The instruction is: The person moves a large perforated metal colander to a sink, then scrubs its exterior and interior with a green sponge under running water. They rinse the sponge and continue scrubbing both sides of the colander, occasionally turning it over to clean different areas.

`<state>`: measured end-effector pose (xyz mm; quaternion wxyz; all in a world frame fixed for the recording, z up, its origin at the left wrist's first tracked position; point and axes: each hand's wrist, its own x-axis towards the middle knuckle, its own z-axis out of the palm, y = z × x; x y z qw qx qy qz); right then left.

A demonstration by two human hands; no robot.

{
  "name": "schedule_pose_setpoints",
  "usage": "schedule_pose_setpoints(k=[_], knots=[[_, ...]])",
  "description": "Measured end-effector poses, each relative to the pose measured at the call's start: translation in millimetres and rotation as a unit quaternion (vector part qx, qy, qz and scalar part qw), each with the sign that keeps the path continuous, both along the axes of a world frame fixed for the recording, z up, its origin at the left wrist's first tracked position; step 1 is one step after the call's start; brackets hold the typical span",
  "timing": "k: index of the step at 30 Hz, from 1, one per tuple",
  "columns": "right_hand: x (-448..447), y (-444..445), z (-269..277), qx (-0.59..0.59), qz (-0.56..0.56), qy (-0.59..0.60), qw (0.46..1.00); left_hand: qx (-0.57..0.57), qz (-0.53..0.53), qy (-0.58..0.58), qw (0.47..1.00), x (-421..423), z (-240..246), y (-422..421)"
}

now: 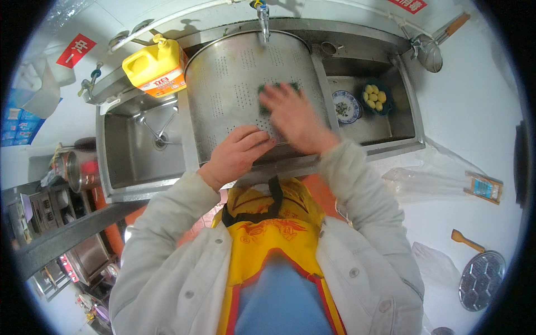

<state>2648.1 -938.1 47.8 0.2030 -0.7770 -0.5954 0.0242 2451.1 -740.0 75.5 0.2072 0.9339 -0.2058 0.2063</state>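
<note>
A large perforated stainless-steel vessel (247, 71) fills the middle of the sink, its curved rim towards the wall. My right hand (299, 119), blurred, presses a dark green scouring pad (263, 110) flat against the perforated surface. Fingers cover most of the pad. Lower down, my left hand (236, 155) holds the vessel's near edge, with its fingers curled together over the holed metal. Above the far rim hangs a metal faucet (263, 21).
A yellow detergent jug (155, 65) stands at the vessel's left, beside a steel basin (125, 138). In the right basin (372, 130) sit a blue-patterned dish (357, 109) and a green basket (389, 102) of peeled potatoes (372, 97). Strainers (430, 56) hang on the wall.
</note>
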Motion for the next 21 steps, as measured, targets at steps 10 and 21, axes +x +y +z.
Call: schedule_pose_setpoints(k=[10,21], knots=[[38.1,12.6,7.7,-0.025,0.013,0.032,0.999,-0.027,-0.024,0.087,0.996,22.1,13.5,-30.1],[75.9,16.6,-6.6,0.012,-0.118,0.159,0.980,-0.024,0.013,0.085,0.996,-24.2,11.3,40.3]])
